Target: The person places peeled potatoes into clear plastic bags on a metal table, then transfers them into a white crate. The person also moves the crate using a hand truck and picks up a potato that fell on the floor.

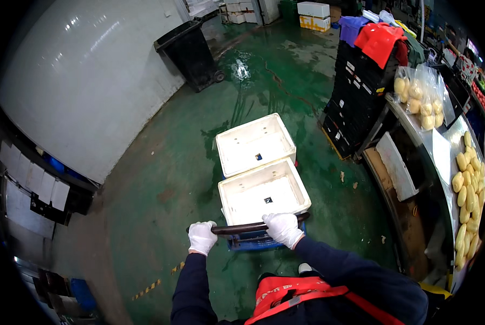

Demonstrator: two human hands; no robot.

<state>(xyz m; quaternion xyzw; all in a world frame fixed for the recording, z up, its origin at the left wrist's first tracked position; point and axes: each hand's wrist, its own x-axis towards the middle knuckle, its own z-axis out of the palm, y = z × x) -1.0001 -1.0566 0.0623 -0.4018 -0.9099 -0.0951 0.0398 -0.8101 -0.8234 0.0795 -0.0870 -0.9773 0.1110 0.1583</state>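
A dark cart handle bar (240, 228) crosses in front of me. My left hand (202, 237), in a white glove, grips its left end. Farther right, my right hand (284, 228), gloved the same way, is closed round the bar near its right end. Beyond the bar, a blue platform cart (258, 245) carries two white foam boxes without lids. The near box (262, 189) shows a small dark hole in its base; the far box (256, 144) has a small dark hole too. Each has wet-looking white walls. Most of the cart is hidden under the boxes.
A black wheeled bin (191, 55) stands by the white wall (92, 81). On the right are stacked black crates (354, 97) and a metal table (421, 142) with bagged and loose pale potatoes (470, 195). More foam boxes (314, 16) sit farther off. The green floor (157, 203) has wet patches.
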